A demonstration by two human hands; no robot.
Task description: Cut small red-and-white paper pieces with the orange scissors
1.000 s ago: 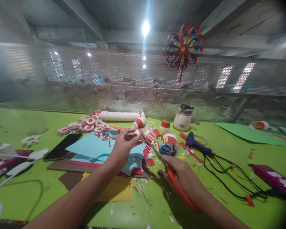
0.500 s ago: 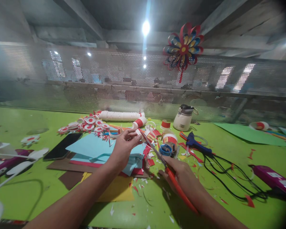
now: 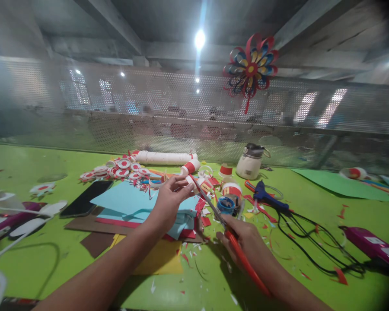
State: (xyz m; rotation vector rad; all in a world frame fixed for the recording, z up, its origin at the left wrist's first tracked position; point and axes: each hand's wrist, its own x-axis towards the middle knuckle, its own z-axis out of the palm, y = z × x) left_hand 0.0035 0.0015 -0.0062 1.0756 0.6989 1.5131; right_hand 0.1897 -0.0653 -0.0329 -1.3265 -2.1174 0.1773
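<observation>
My left hand [image 3: 172, 198] pinches a small white-and-red paper piece [image 3: 190, 179] between thumb and fingers, above a stack of light blue paper [image 3: 123, 201]. Wrapped around the red handles of a pair of scissors [image 3: 245, 258], my right hand [image 3: 243, 235] holds them with the blades angled up and left. The blade tips reach the paper piece by my left fingertips; whether they bite into it is too small to tell. Just beyond my hands lie cut red-and-white paper cups [image 3: 231, 189] and a blue roll of tape [image 3: 225, 204].
A blue glue gun [image 3: 268, 196] with a looping black cord lies right, near a purple power strip [image 3: 374, 242]. A white bottle [image 3: 249, 162] stands behind. Left are a phone [image 3: 86, 198] and a pile of red-and-white paper discs [image 3: 121, 172]. Paper scraps litter the green table [image 3: 168, 293].
Almost nothing differs. The whole view has shifted very slightly, while both hands, the scissors and the paper piece keep nearly the same position.
</observation>
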